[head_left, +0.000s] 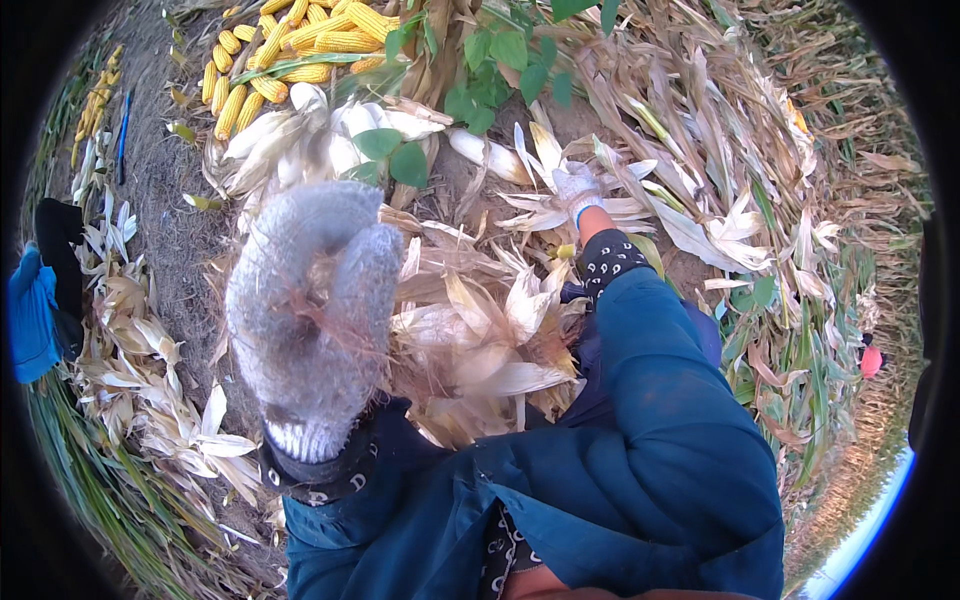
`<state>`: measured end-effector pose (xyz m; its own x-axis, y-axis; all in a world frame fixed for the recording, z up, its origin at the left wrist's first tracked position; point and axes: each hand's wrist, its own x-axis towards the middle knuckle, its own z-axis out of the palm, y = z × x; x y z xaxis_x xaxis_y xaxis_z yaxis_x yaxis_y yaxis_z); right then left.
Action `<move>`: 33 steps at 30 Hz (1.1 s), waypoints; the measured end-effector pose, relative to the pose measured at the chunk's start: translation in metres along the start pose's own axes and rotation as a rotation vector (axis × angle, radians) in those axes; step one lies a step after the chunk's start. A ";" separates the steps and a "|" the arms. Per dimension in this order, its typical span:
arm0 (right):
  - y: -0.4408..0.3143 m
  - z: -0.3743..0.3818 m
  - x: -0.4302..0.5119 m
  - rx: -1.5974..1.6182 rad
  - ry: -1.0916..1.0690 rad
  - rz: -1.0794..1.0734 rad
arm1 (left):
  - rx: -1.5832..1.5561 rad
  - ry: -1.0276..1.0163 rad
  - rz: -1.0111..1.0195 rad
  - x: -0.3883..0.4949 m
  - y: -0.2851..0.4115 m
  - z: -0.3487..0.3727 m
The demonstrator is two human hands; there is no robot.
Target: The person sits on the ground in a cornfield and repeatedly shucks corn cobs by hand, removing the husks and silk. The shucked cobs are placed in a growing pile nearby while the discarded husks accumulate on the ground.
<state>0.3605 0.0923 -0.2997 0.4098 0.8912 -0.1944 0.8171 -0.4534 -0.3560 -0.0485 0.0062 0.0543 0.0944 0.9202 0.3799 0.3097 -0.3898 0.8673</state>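
My left hand (pixel 315 322), in a fuzzy grey-white knit glove, is raised close to the camera. Its fingers curl over with a gap to the thumb, and reddish corn silk strands cling to the glove; no ear shows in it. Farther out, my right hand (pixel 577 187) in a whitish glove touches dry corn husks (pixel 536 214) near the ground. What its fingers close on is hidden. Just left of it lies a corn ear in pale husk (pixel 487 156). Loose husks (pixel 480 337) are heaped between my arms.
Husked yellow corn ears (pixel 300 45) are piled at the upper left. Green bean-like leaves (pixel 480 82) and dry stalks (pixel 697 135) stand ahead and right. Another person's blue garment (pixel 34 315) shows at far left, beside cut green stalks (pixel 112 480). Bare soil (pixel 169 217) lies leftward.
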 end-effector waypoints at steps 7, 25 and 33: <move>0.027 0.032 0.013 -0.061 -0.063 0.189 | 0.128 -0.143 -0.016 0.009 -0.006 0.010; -0.079 0.067 0.043 -0.099 -0.262 0.006 | 0.174 -0.314 -0.087 0.029 -0.010 0.029; -0.075 0.103 0.018 -0.108 -0.326 0.112 | 0.229 -0.316 -0.013 0.023 -0.007 0.026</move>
<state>0.2644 0.1406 -0.3708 0.3628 0.7770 -0.5145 0.8198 -0.5286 -0.2203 -0.0239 0.0310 0.0488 0.3652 0.9044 0.2205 0.5121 -0.3930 0.7637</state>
